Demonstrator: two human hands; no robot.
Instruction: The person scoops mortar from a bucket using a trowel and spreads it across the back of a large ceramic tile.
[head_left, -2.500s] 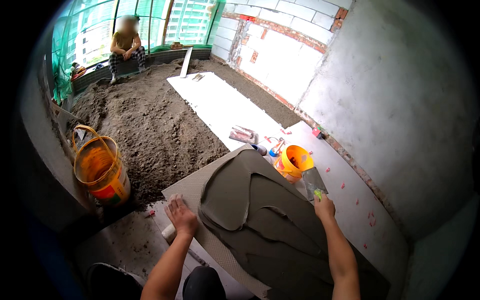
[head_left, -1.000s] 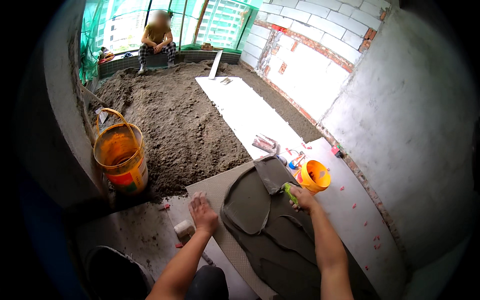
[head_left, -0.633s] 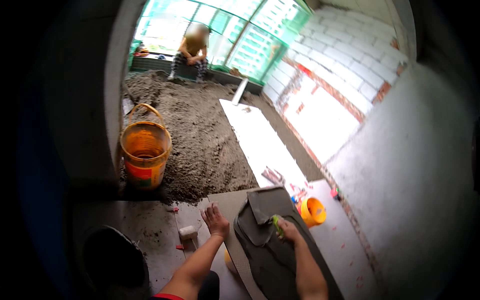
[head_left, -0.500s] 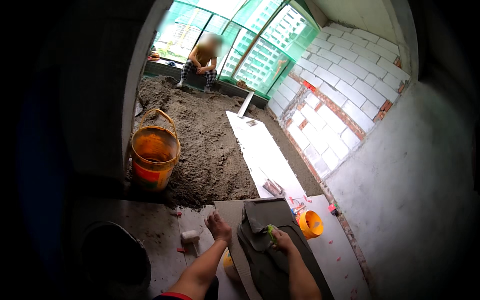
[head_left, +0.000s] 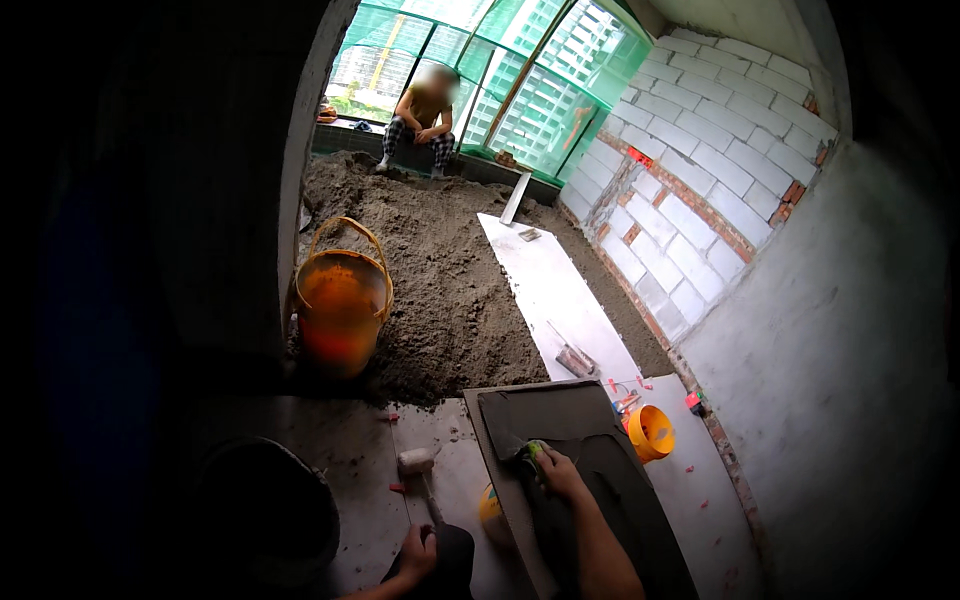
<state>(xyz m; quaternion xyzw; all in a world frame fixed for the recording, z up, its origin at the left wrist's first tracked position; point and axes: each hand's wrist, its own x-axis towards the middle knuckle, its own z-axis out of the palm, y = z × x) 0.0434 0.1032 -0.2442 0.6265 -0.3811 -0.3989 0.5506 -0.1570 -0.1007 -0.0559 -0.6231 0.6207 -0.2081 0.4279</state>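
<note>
My right hand point(head_left: 558, 470) grips the green handle of a trowel point(head_left: 506, 441), whose blade lies on grey mortar near the far left corner of a large tile point(head_left: 484, 438). Wet mortar point(head_left: 605, 470) coats most of the tile's face; a bare strip shows along the left edge. A yellow bucket point(head_left: 492, 510) is partly hidden beneath that edge. My left hand point(head_left: 417, 552) is low by my dark-clothed knee, its fingers curled, with nothing visible in them. Just beyond it lies a white-headed mallet point(head_left: 417, 460) on the laid floor tiles.
An orange bucket point(head_left: 342, 310) stands at the edge of rough sand point(head_left: 430, 270). A dark tub point(head_left: 265, 505) is at lower left. A small yellow bucket point(head_left: 652, 433) sits right of the tile. A white board point(head_left: 560, 290) crosses the sand; a person point(head_left: 425, 115) sits at the far end.
My left hand has left the tile's left edge and drawn back to my knee. The trowel has moved slightly toward the tile's left edge. The whole view has shifted.
</note>
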